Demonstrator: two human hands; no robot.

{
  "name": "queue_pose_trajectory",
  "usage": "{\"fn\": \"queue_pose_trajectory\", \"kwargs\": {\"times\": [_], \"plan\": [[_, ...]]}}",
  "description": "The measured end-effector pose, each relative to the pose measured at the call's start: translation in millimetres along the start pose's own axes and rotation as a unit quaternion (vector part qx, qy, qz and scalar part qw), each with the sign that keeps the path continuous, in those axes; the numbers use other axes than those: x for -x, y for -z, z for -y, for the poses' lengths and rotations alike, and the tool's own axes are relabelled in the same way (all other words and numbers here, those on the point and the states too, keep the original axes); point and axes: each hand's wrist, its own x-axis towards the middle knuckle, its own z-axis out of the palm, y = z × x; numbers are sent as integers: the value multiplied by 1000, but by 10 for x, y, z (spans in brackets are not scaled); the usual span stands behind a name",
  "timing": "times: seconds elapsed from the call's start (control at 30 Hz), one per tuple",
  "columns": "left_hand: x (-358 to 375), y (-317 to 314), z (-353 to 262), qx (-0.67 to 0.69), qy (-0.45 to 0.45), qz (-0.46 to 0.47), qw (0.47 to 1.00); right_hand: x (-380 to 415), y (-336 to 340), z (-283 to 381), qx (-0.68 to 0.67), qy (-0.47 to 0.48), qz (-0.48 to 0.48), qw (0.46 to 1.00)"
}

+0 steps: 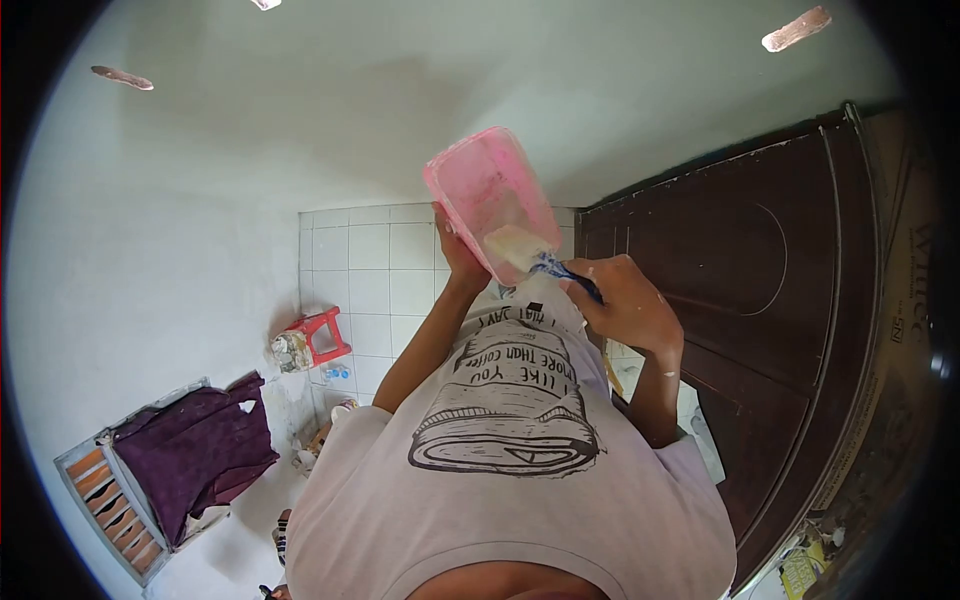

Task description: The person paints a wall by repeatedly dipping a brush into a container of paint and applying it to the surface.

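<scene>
My left hand [463, 258] grips a pink plastic tub [485, 165] by its side, the tub tilted so its inside faces me. Pale smears mark its inner walls. In my right hand [632, 305] is a paintbrush [588, 281], its blue handle spattered with white and its flat cream end reaching over the near part of the tub. My right fingers are wrapped around the handle.
A pale wall [380, 120] stands ahead, with a dark brown door [700, 260] at the right. A red stool [325, 335] is on the left by white tiles [372, 247]. Dark purple cloth [200, 450] hangs near a slatted opening [112, 510].
</scene>
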Motion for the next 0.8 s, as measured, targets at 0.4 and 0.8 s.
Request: {"fn": "queue_pose_trajectory", "kwargs": {"times": [0.4, 0.8], "plan": [[-161, 180, -237, -4, -40, -27, 999, 9, -507, -440, -425, 31, -71, 902], [233, 407, -383, -8, -93, -57, 994, -1340, -351, -740, 45, 56, -437, 897]]}}
